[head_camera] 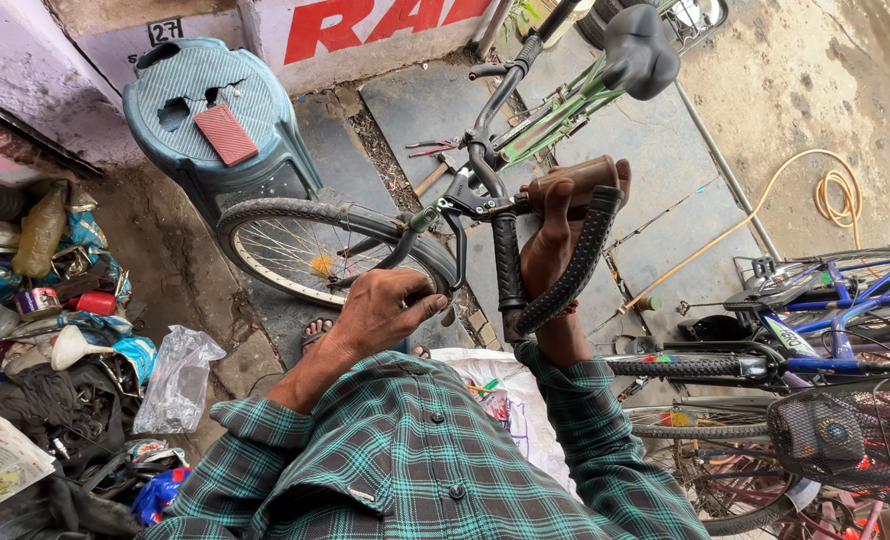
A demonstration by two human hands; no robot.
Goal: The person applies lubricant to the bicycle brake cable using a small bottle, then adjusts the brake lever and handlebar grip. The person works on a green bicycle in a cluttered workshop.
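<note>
Near the bottom centre, two forearms in green-and-black checked cloth sleeves reach up into the frame; the left hand (390, 310) sits just below middle, knuckles up, fingers curled down onto the worn black rubber front tyre (315, 215) right where it meets the handlebar end; looks like a grip on the tyre, though the fingertips are hidden. The right hand (555, 225) is a bit higher and to the right, fingers closed around a brown tapered handlebar grip (575, 180), with a ribbed black rubber grip (570, 265) lying across the wrist side; so two grips, one smooth-ish and brown, one knobbly and black. The green metal-framed bicycle (555, 110) they belong to runs toward the top centre, with a black padded saddle (637, 50) up there; upper left stands one teal plastic stool (215, 120), cracked on top, with a red ribbed flat pad (225, 133) on it; upper right, a yellow coiled hose (835, 190) lies on the concrete.
</note>
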